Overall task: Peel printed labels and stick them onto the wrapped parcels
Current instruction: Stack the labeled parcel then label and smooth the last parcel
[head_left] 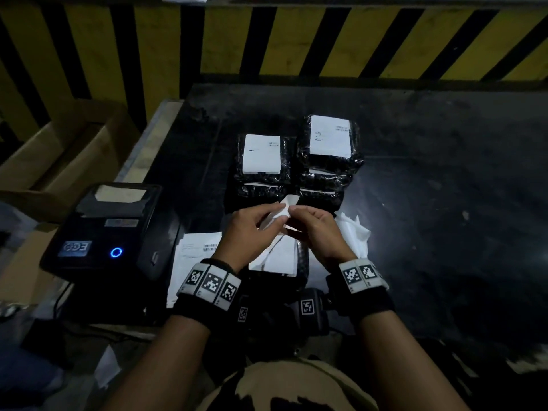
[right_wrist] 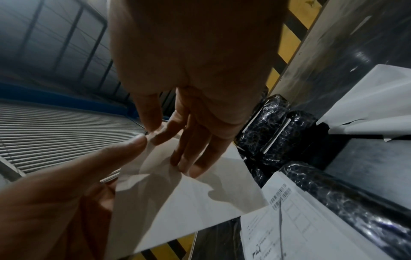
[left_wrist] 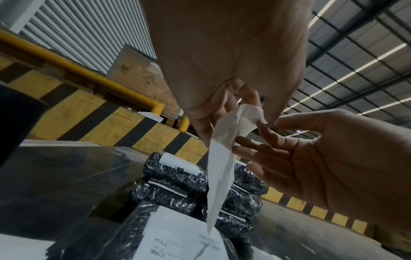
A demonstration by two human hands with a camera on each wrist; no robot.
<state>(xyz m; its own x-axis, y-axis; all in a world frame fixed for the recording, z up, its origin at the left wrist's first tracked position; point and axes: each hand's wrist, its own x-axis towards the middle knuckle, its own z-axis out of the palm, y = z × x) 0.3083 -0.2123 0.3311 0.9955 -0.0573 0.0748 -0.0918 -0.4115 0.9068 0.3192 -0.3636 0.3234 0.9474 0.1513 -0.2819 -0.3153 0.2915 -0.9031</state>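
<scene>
Both hands hold one white label sheet [head_left: 283, 213] above the black table, in front of me. My left hand [head_left: 277, 209] pinches its upper corner, and my right hand [head_left: 296, 211] pinches the same corner from the other side. In the left wrist view the sheet [left_wrist: 222, 158] hangs edge-on and its top corner curls apart. In the right wrist view the blank sheet [right_wrist: 189, 193] spreads under my right fingers [right_wrist: 184, 158]. A black wrapped parcel [head_left: 304, 262] with a label [head_left: 281, 259] on it lies under my hands. Beyond stand two stacks of labelled parcels [head_left: 262, 161] [head_left: 329, 143].
A black label printer [head_left: 100, 229] with a lit blue button sits at the left. Printed labels [head_left: 192, 256] lie beside it. Crumpled white backing paper [head_left: 354, 232] lies at the right of my hands. An open cardboard box [head_left: 59, 149] stands off the table's left edge. A yellow-black striped barrier [head_left: 326, 40] runs behind.
</scene>
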